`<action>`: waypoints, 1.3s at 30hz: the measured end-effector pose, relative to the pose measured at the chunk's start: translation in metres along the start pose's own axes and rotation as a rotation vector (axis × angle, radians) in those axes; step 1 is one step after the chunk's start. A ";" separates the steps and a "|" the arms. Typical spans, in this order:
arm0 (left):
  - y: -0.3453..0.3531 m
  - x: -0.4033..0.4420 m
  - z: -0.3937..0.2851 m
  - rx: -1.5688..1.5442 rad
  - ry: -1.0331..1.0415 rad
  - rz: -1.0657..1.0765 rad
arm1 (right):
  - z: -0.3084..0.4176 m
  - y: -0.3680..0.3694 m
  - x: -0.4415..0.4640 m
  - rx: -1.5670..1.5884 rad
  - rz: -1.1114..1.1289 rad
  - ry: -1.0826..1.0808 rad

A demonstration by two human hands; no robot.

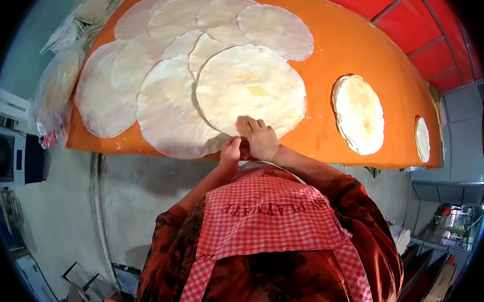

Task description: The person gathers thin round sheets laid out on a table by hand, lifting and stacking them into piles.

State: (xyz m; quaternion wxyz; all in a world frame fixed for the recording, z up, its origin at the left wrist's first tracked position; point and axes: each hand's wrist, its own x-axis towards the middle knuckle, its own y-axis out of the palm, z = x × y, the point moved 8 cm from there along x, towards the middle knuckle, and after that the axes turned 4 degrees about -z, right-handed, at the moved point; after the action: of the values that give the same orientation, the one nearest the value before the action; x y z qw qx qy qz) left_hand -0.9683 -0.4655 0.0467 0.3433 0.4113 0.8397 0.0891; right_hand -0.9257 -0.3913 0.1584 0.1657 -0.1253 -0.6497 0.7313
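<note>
A large round thin flatbread (238, 75) lies on top of overlapping flatbreads on the orange table. Over its near edge rests my right hand (260, 139), fingers apart and bent slightly down onto the surface. Right beside it, at the table's front edge, my left hand (230, 151) is closed. What its fingers hold, if anything, is hidden. A wide flatbread (170, 111) lies partly under the top one, just beyond my left hand.
More flatbreads (274, 31) overlap toward the table's far side. A stack of smaller rounds (359, 113) sits to the right, with another stack (422, 139) near the right end of the orange table (316, 115). A clear plastic bag (58, 94) hangs at the left edge.
</note>
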 end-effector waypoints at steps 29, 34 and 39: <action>-0.027 0.067 -0.059 0.060 0.284 -0.104 | -0.285 0.053 -0.064 1.719 -0.250 0.990; -0.014 0.058 -0.058 0.046 0.192 -0.112 | -0.291 0.065 -0.062 2.001 -0.470 0.924; -0.004 0.047 -0.067 0.107 0.100 -0.077 | -0.308 0.078 -0.066 1.628 -0.274 1.214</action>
State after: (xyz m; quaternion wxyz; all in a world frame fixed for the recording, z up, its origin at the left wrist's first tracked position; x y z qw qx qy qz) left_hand -1.0346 -0.4237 0.0717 0.2814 0.3913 0.8747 0.0511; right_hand -0.7489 -0.1457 0.0403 0.5836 -0.2485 0.2286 0.7385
